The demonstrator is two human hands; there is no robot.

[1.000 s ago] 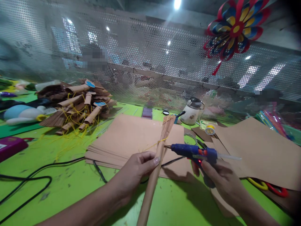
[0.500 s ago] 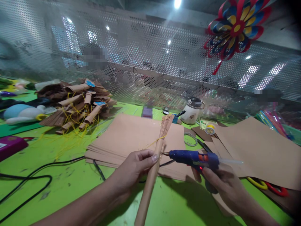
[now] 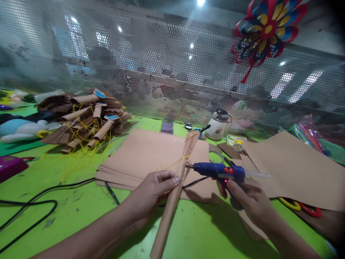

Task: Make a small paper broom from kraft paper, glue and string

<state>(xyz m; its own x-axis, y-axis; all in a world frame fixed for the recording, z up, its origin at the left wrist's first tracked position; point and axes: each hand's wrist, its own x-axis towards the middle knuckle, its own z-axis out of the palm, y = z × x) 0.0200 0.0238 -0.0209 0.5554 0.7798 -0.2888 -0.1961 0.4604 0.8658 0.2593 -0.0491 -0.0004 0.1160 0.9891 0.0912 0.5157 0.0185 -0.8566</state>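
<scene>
- A purple object (image 3: 12, 168) sits at the far left of the desk (image 3: 81, 223) (cut off by the edge of view).
- A heap of pleated brown paper (image 3: 88, 118) lies near the back, tangled with yellow strings.
- A black cable (image 3: 61, 185) runs across the desk toward the stacked brown sheets (image 3: 151, 147).
- The left hand (image 3: 159, 183) grips a paper roll (image 3: 168, 212), thumb pressed along its side.
- That roll slants up over the stack's right part, its top spreading into narrow pleats (a yellow thread (image 3: 184, 158) crosses just below them).
- A white jar (image 3: 216, 128) with a dark lid stands behind.
- The blue glue gun (image 3: 219, 172) points left, its nozzle at the roll's right edge (whether it touches, I cannot tell).
- A yellow spool (image 3: 238, 145) lies beyond the gun.
- The right hand (image 3: 248, 199) is wrapped around the gun's handle.
- A large brown sheet (image 3: 302, 165) covers the desk's right side.
</scene>
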